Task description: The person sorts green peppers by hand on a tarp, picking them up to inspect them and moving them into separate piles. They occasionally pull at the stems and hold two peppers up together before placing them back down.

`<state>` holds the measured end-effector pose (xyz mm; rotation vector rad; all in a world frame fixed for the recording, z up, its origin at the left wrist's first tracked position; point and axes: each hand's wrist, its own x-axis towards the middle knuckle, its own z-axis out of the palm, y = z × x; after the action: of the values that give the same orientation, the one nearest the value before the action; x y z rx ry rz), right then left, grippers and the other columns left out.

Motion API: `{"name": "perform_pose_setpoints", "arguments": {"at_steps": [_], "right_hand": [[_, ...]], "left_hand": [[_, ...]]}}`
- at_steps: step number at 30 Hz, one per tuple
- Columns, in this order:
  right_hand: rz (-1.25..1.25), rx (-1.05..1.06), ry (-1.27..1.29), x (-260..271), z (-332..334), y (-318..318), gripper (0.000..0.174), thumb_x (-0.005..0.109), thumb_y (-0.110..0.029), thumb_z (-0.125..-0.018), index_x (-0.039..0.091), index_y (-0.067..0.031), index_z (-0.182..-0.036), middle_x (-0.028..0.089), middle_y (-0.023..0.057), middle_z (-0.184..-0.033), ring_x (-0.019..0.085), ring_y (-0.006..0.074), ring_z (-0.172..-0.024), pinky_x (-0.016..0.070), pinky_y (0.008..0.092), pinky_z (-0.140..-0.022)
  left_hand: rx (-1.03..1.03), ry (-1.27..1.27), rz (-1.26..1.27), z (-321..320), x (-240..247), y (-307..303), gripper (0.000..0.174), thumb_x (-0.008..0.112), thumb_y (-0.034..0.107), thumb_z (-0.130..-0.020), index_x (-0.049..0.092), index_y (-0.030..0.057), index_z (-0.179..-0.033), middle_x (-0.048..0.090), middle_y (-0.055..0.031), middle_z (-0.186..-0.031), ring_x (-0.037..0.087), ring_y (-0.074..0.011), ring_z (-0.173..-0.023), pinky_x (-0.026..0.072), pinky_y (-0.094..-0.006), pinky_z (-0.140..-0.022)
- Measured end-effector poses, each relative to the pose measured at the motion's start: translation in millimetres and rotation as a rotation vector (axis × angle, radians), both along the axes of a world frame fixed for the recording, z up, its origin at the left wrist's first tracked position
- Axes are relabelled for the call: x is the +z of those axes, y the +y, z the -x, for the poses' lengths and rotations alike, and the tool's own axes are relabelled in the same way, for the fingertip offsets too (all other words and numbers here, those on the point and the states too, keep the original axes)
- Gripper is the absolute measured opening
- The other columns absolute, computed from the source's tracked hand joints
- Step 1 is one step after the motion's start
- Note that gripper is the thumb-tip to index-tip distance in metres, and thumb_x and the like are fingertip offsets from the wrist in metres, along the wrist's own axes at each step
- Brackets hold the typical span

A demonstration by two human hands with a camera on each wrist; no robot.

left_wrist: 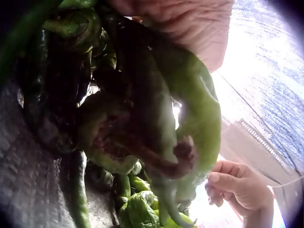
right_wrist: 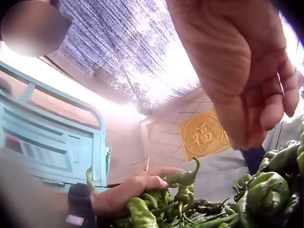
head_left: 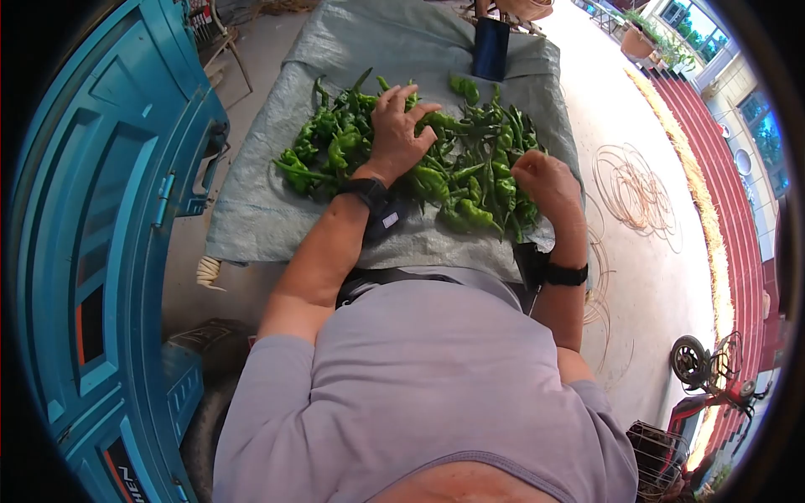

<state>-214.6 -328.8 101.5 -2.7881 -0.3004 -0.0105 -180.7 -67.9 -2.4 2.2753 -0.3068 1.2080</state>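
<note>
Green peppers (head_left: 335, 138) lie in a loose heap on a pale woven sheet (head_left: 251, 197). My left hand (head_left: 402, 138) rests over the left-middle part of the heap, fingers spread. Long peppers (left_wrist: 202, 114) hang close below its palm in the left wrist view. From the right wrist view, one curved pepper (right_wrist: 183, 177) shows right at the left fingertips. My right hand (head_left: 549, 184) hovers at the heap's right edge, fingers loosely bent. Nothing shows between those fingers in the right wrist view, where more peppers (right_wrist: 268, 192) lie below.
A dark blue cylinder (head_left: 490, 50) stands at the sheet's far edge, near another person's hand (head_left: 481, 7). A blue metal vehicle panel (head_left: 109, 210) rises on the left. Coiled wire (head_left: 637, 189) lies on the ground to the right, and a bicycle-like vehicle (head_left: 713, 365) stands beyond.
</note>
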Motion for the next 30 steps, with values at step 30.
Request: {"name": "perform_pose_setpoints", "arguments": {"at_steps": [30], "right_hand": [[-1.829,0.557,-0.071,52.3,18.0,-63.8,0.034,0.061,-0.012,-0.092,0.055,-0.0004,-0.123,0.066,0.0094,-0.097,0.055,0.006,-0.067,0.0449,0.0183,-0.052]], "left_hand": [[-0.26,0.092,-0.055,39.4,87.7,-57.2,0.025,0.067,0.014,-0.079,0.07,0.0126,-0.103,0.066,-0.0076,-0.11,0.051,-0.0284,-0.117,0.0346,-0.0433,-0.104]]}}
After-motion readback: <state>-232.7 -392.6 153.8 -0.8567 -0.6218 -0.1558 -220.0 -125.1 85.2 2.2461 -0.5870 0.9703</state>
